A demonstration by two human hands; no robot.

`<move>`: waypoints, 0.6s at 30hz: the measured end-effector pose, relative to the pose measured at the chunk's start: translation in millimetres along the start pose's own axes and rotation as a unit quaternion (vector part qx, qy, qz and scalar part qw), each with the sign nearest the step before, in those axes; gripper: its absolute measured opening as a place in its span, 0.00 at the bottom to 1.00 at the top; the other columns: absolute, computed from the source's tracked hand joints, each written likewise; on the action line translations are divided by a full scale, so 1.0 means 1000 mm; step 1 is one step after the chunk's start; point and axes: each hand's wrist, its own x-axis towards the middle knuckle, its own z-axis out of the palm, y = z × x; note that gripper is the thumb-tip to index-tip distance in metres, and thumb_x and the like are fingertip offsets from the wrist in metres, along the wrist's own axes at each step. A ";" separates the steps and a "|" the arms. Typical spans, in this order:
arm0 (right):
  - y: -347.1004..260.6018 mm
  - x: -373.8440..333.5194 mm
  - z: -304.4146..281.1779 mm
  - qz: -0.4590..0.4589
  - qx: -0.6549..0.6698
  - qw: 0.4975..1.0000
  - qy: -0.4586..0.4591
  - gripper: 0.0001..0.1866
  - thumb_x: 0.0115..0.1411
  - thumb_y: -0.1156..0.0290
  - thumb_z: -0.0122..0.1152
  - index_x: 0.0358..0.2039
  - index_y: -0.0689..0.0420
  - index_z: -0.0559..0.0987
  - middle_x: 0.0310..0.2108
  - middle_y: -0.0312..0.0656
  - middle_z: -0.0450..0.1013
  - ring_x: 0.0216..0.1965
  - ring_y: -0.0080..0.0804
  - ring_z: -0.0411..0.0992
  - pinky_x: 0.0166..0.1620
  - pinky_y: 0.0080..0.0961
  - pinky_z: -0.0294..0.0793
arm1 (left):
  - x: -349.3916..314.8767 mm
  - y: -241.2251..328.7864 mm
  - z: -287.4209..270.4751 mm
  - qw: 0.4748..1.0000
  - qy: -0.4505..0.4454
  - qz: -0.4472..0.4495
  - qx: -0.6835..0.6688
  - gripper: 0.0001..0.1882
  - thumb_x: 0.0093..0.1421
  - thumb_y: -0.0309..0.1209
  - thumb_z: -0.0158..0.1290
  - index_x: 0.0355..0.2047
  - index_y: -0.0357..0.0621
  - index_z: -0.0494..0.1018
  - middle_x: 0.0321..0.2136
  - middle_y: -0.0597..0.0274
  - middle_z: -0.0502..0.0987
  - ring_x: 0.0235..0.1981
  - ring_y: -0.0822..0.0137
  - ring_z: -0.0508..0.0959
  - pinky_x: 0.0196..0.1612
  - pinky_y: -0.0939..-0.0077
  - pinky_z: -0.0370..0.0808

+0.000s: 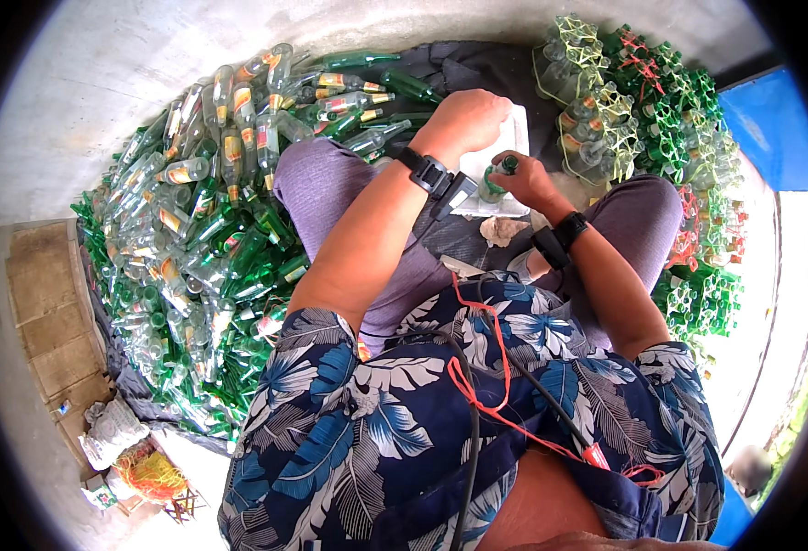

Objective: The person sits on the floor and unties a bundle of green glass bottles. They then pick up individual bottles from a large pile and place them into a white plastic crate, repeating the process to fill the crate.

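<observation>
My right hand (534, 185) is closed around the upper part of a greenish glass bottle (491, 191), whose mouth points up toward me. The bottle stands over a white tray-like sheet (518, 138) between my knees. Just beyond it, to the left, my left hand (470, 121) is bent down over the sheet's far left edge. Its fingers look curled, but the back of the hand hides the fingertips and anything in them. A crumpled pale scrap (503, 231) lies on the dark ground sheet near the bottle.
Loose green and clear bottles (192, 266) are heaped along my left side and ahead. Bottles tied in bundles (597, 138) with yellow and red cord stand at the right. A blue panel (771, 129) is at far right. Bags and yellow netting (151, 473) lie at lower left.
</observation>
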 end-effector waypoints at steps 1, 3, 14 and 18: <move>-0.001 -0.001 0.000 -0.006 -0.001 1.000 -0.002 0.20 0.55 0.61 0.71 0.46 0.56 0.82 0.38 0.50 0.82 0.39 0.41 0.81 0.47 0.34 0.78 | 0.000 -0.001 -0.001 1.000 -0.001 0.002 0.000 0.08 0.60 0.32 0.55 0.35 0.43 0.78 0.31 0.48 0.82 0.36 0.45 0.82 0.39 0.51 0.77; -0.003 -0.003 0.000 0.003 -0.015 1.000 -0.009 0.20 0.55 0.61 0.71 0.46 0.56 0.82 0.38 0.50 0.82 0.40 0.41 0.81 0.47 0.34 0.78 | -0.001 -0.001 0.001 1.000 -0.003 -0.002 -0.001 0.07 0.59 0.32 0.55 0.35 0.43 0.78 0.31 0.47 0.82 0.36 0.45 0.82 0.39 0.51 0.77; -0.001 -0.007 -0.004 0.001 -0.023 0.999 -0.037 0.18 0.53 0.62 0.74 0.44 0.54 0.84 0.37 0.45 0.81 0.38 0.35 0.79 0.46 0.32 0.77 | -0.003 -0.004 0.002 0.995 -0.090 -0.042 0.023 0.10 0.57 0.29 0.55 0.39 0.45 0.80 0.34 0.45 0.82 0.39 0.45 0.82 0.42 0.52 0.77; -0.001 -0.008 -0.004 -0.023 0.013 0.998 -0.063 0.16 0.53 0.63 0.73 0.41 0.54 0.84 0.34 0.42 0.80 0.35 0.31 0.77 0.45 0.30 0.77 | -0.004 -0.003 -0.001 0.995 -0.094 -0.044 0.014 0.12 0.57 0.30 0.56 0.41 0.45 0.81 0.36 0.45 0.83 0.41 0.45 0.83 0.44 0.54 0.78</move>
